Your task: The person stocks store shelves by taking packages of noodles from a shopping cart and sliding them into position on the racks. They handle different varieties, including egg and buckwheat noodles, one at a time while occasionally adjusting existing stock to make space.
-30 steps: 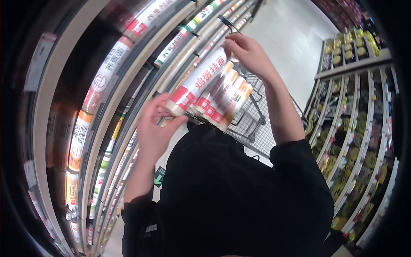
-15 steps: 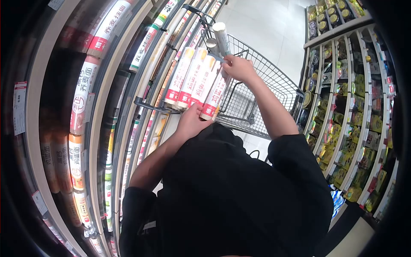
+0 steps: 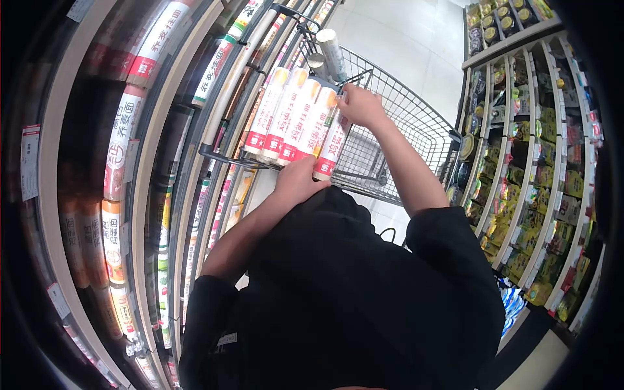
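Note:
Several white and red packs of dried noodles [image 3: 291,120] stand side by side, slightly fanned, at the near left end of a wire shopping cart [image 3: 416,97]. My right hand [image 3: 361,105] is closed on the upper part of the rightmost noodle pack [image 3: 333,143]. Down at the lower ends of the packs, my left hand [image 3: 300,179] is closed, its thumb by the base of that same pack; its fingertips are partly hidden. Behind the row, another pale cylindrical pack [image 3: 331,55] leans in the cart.
On my left runs a shelf [image 3: 172,84] stacked with wrapped noodle packs [image 3: 123,143], with price tags [image 3: 30,162] along its edge. Across the aisle stands a rack [image 3: 520,169] of yellow and dark packets. Pale floor tiles [image 3: 403,32] show beyond the cart.
The packs have spread further apart at their tops, and one between the others shows more. The rightmost pack and both hands have shifted only slightly.

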Demonstrator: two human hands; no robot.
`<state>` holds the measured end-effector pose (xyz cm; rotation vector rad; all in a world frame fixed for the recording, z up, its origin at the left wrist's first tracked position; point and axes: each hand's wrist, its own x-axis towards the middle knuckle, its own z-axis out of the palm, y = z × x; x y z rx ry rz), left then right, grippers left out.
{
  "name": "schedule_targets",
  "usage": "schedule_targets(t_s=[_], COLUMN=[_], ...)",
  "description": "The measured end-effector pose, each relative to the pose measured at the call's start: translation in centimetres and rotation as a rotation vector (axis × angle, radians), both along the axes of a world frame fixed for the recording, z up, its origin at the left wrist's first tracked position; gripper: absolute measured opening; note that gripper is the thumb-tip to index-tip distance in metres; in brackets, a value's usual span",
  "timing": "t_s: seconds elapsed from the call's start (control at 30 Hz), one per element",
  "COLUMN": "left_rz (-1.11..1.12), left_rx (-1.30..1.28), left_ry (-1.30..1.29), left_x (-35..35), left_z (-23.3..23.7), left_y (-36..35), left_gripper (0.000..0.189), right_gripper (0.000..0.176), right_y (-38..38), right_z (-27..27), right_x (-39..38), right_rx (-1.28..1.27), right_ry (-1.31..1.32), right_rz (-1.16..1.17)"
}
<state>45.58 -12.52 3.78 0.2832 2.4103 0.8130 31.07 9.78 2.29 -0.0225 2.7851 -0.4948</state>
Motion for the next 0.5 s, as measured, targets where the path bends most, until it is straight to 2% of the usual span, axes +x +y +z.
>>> schedule_targets(t_s=[0.07, 0.1, 0.2, 0.23, 0.33, 0.43, 0.5], left_rz=[0.024, 0.033, 0.049, 0.055, 0.074, 0.216, 0.294], left_rx=[-0.008, -0.021, -0.035, -0.035, 0.011, 0.158, 0.2], left_ry=[0.0, -0.001, -0.002, -0.005, 0.129, 0.119, 0.431], left_x=[0.4, 0.6, 0.9, 1.1, 2.2, 2.9, 3.5], left_z=[-0.2, -0.2, -0.1, -0.2, -0.4, 1.1, -1.0], left_y=[0.1, 0.2, 0.4, 0.4, 0.5, 0.1, -1.6], left_gripper=[0.058, 0.059, 0.058, 0.058, 0.057, 0.051, 0.045], right_gripper=[0.049, 0.048, 0.049, 0.05, 0.051, 0.035, 0.024], right_y=[-0.5, -0.6, -0.3, -0.3, 0.8, 2.5, 3.9], right_z=[-0.9, -1.0, -1.1, -0.4, -1.8, -3.7, -4.6], right_x=[0.5, 0.6, 1.4, 1.6, 2.0, 2.7, 4.4], right_rx=[0.075, 0.03, 0.062, 0.03, -0.153, -0.513, -0.649], right_ry=[0.088, 0.058, 0.198, 0.151, 0.314, 0.617, 0.552], right_rz=[-0.009, -0.015, 0.01, -0.013, -0.059, -0.254, -0.438])
